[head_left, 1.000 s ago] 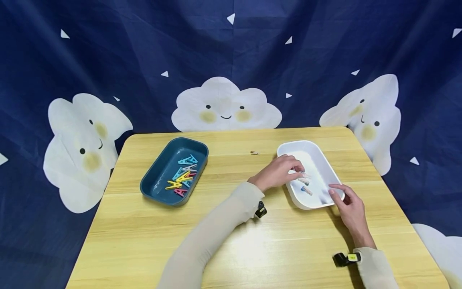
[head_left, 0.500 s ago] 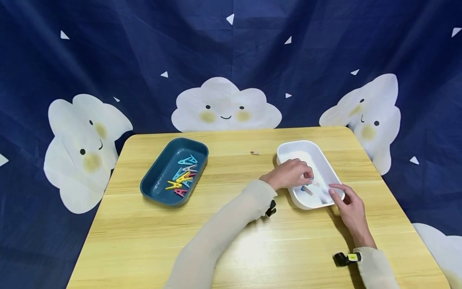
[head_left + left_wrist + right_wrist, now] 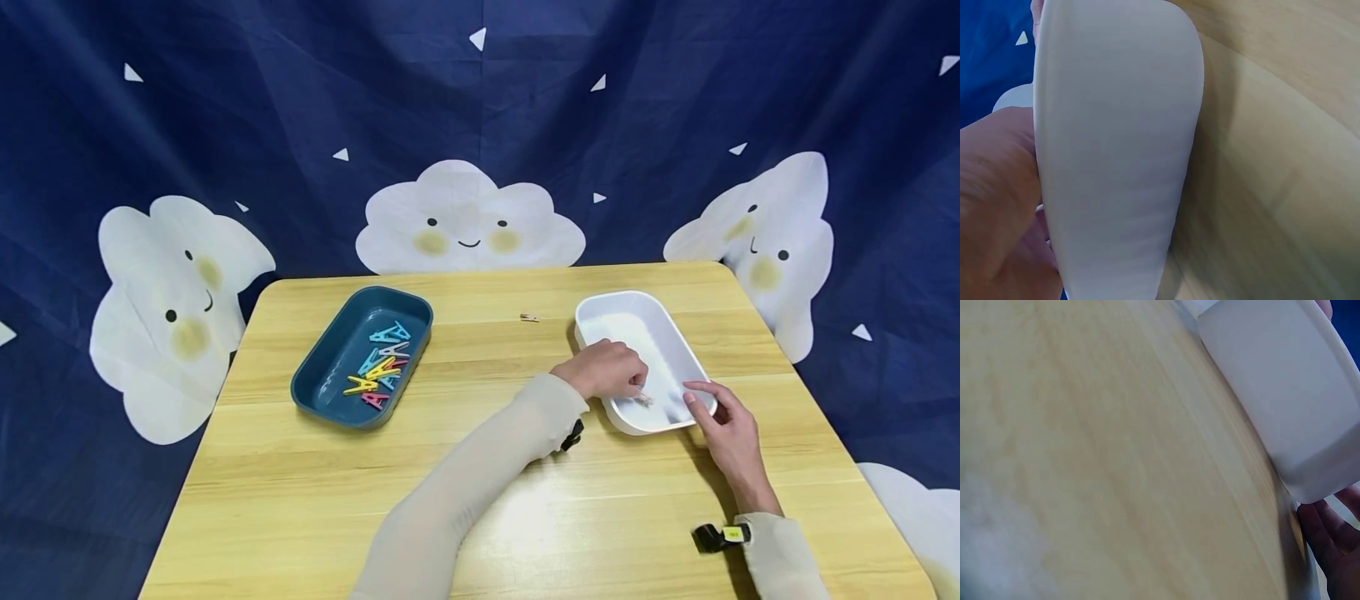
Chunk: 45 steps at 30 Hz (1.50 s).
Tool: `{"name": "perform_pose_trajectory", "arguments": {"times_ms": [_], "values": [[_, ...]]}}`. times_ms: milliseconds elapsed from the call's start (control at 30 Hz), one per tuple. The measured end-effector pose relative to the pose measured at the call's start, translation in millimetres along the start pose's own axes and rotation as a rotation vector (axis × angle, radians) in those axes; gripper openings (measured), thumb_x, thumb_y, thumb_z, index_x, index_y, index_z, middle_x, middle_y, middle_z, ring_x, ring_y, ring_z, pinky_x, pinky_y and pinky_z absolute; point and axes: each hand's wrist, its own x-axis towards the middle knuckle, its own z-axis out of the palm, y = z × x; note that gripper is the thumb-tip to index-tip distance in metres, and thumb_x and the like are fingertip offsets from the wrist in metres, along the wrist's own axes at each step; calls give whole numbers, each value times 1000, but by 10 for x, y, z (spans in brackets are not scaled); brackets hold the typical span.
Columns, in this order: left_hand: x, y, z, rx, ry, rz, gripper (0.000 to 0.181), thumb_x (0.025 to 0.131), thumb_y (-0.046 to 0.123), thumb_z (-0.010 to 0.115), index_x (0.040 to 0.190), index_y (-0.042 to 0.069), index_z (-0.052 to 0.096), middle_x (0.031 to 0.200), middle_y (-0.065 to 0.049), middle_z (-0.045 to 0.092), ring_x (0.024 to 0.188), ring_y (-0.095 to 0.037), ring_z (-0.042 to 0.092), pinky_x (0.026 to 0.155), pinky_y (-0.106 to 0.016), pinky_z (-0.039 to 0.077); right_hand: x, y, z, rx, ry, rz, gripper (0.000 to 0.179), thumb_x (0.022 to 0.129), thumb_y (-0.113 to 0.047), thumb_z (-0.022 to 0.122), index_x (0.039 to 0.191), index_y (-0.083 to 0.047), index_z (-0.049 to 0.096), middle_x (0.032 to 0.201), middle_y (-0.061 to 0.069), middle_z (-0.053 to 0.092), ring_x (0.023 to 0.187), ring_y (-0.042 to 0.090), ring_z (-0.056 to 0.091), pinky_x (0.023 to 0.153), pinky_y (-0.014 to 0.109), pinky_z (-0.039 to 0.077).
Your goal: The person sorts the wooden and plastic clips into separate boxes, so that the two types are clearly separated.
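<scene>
My left hand [image 3: 603, 369] is inside the white tray [image 3: 670, 346], its fingers curled down and pinching a small wooden clothespin [image 3: 644, 401] close to the tray's near side. Most of the grip is hidden behind the knuckles, so I cannot tell how many clothespins it holds. At the tray's near right corner, my right hand [image 3: 731, 442] grips the rim, thumb over the edge. The left wrist view has the left hand [image 3: 994, 200] beside the tray's outer wall [image 3: 1116, 150]. In the right wrist view, fingers of the right hand [image 3: 1338, 550] touch the tray's lower corner [image 3: 1285, 394].
On the left of the wooden table [image 3: 247, 508] stands a dark blue tray [image 3: 330, 387] with several coloured plastic clothespins [image 3: 382, 367]. A single wooden clothespin [image 3: 529, 317] lies between the trays. A dark blue cloud-patterned curtain [image 3: 300, 100] hangs behind.
My left hand has moved right and toward me within the white tray, from one wooden clothespin to others nearer the front. The right hand has stayed on the rim.
</scene>
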Motion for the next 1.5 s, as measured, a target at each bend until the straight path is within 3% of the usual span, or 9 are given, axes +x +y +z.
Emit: {"name": "perform_pose_trajectory", "arguments": {"times_ms": [300,567,767,967,1133,1300,1500], "values": [[24,45,12,48,-34,-16,13,109,35,69,101,28,76,99,18,68,94,-3,56,96,-22,46,-7,19,1,1,4,6,30,106,-16,74,131,1,73,77,-7,38,61,8,35,54,29,33],[11,4,14,3,33,20,16,110,32,67,118,27,79,111,14,70,104,-3,58,102,-17,46,0,7,5,6,9,6,29,106,-15,74,130,1,73,77,-8,39,61,7,36,54,28,33],[-74,-63,5,-64,121,60,23,111,33,65,127,25,79,123,12,74,118,-7,62,111,-18,45,-2,-12,21,4,13,12,28,106,-16,73,129,0,74,76,-7,39,60,6,35,53,29,34],[-208,-245,24,-204,276,52,22,110,32,68,125,21,80,123,10,76,122,-8,64,116,-19,43,0,-8,12,-6,9,11,29,106,-16,74,130,0,74,75,-7,37,60,8,34,54,29,33],[-352,-437,22,-302,384,-19,20,109,29,70,123,19,81,121,8,76,121,-10,64,116,-21,45,7,-3,2,-6,5,5,30,105,-16,74,131,1,73,75,-7,37,60,9,35,55,30,32],[-488,-644,49,-367,440,-100,20,110,30,69,123,19,80,117,9,74,114,-8,63,107,-21,50,5,-2,11,-6,7,3,29,106,-16,74,130,0,74,75,-6,37,60,9,34,55,30,32],[-592,-913,116,-434,458,-175,17,109,28,70,120,19,80,112,8,72,107,-7,64,97,-22,54,1,1,13,-9,14,1,28,106,-15,74,129,1,74,74,-7,37,60,9,34,54,30,32]]}}
